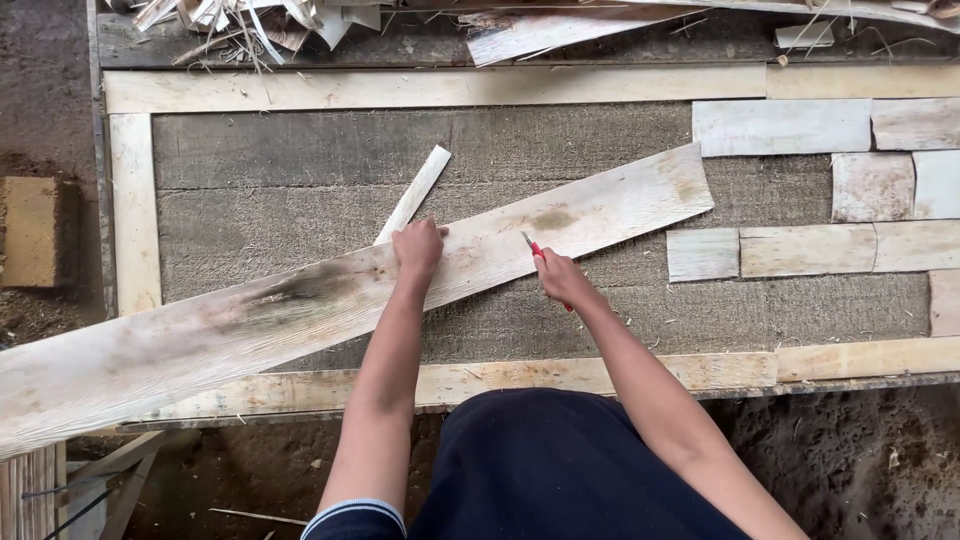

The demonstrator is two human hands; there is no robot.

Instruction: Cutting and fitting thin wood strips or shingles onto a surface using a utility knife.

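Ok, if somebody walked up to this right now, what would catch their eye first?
The long pale sheet lying slantwise across the framed workbench, with dark stains near its middle. The left hand presses it down beside a narrow strip, while the right hand holds a red-handled knife to its edge. Small pale pieces are laid out at the right.

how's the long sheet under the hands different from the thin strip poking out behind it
The long sheet is wide and runs slantwise across the whole frame; the thin strip is narrow and short. The long sheet carries dark stains, while the thin strip looks clean and pale. The left hand presses on the long sheet and the right hand holds a red-handled knife to it; whether either touches the thin strip is unclear. Both are pale, flat and fibrous.
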